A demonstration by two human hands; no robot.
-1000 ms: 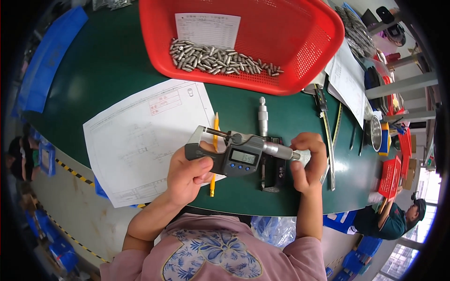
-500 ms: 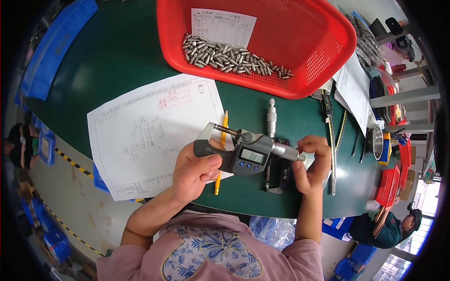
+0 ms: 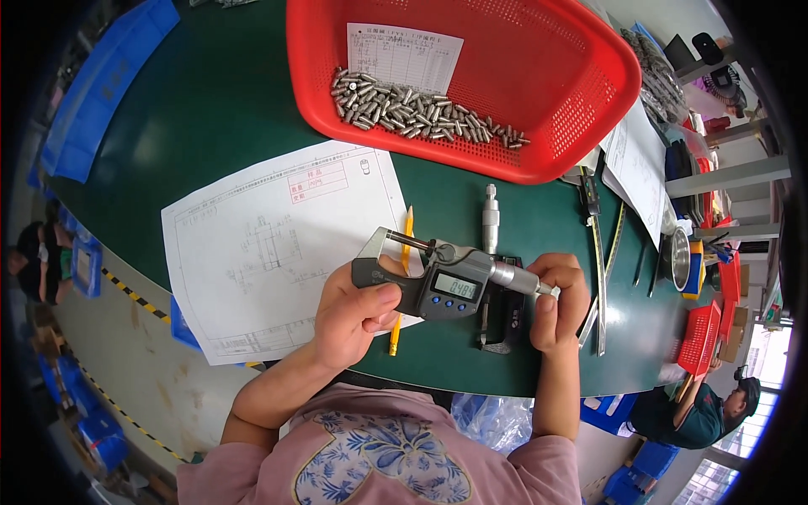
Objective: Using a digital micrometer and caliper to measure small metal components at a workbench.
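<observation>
A digital micrometer [image 3: 451, 288] with a dark frame, a small lit display and blue buttons is held up over the green table. My left hand [image 3: 352, 318] is closed round its U-shaped frame. At the other end, my right hand [image 3: 556, 305] pinches the tip of the silver thimble between thumb and fingers. I make out no part between the measuring faces. Under the micrometer lie a yellow pencil [image 3: 408, 223] and a paper drawing [image 3: 252, 311] with a red stamped box. A second micrometer [image 3: 491, 220] lies on the table behind, partly covered by the held one.
A red plastic basket [image 3: 539, 164] at the back holds many small metal pins [image 3: 404, 114] and a paper form [image 3: 402, 55]. To the right lie a caliper [image 3: 591, 202], papers [image 3: 635, 172] and a metal bowl [image 3: 675, 257]. A blue bin [image 3: 109, 84] stands far left; a co-worker [image 3: 703, 412] is far right.
The reading on the micrometer's display has gone down. My right fingers have shifted and curled more closely round the thimble's end. The whole view has moved slightly.
</observation>
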